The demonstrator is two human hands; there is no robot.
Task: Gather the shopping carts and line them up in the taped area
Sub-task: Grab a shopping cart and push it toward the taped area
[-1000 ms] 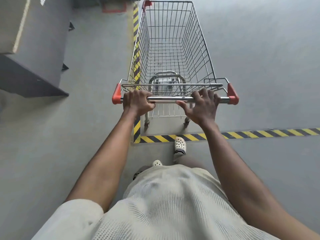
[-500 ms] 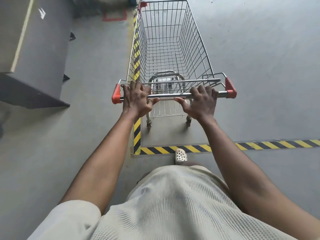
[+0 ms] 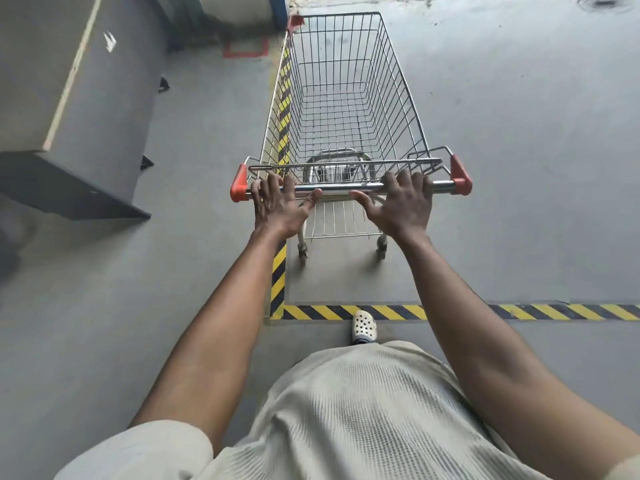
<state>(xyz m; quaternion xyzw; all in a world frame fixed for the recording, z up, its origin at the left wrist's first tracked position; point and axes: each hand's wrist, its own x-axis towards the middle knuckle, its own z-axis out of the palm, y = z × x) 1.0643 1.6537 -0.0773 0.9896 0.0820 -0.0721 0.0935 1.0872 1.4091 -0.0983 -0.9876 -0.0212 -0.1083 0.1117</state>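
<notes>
An empty wire shopping cart (image 3: 346, 98) stands inside the corner of the taped area, its left side running along the left strip of yellow-and-black tape (image 3: 278, 278) and its rear wheels (image 3: 303, 252) past the near strip (image 3: 519, 311), with bare grey floor (image 3: 519, 168) between wheels and strip. The left hand (image 3: 280, 202) and the right hand (image 3: 403, 202) both lie open on the chrome handle bar (image 3: 335, 189), fingers spread and nearly straight over it, thumbs pointing inward below it; neither hand wraps the bar. With nothing in the basket the cart looks light and likely rolls at a small push on this smooth floor, though its stiff steel frame and swivelling wheels could let it drift sideways off the tape line. The bar between the two red end caps (image 3: 239, 183) is the natural hold, with the hands set wide apart for steering, as they are here. Half a second earlier both hands had their fingers curled tight round the same bar; they have since loosened into flat, splayed contact, which reads as the cart being let go or given a last nudge. Over the past second the cart has also rolled deeper into the area, the gap behind its rear wheels widening. A white clog (image 3: 363, 323) stands at the near strip, and a grey cabinet (image 3: 86, 81) sits off to the left.
</notes>
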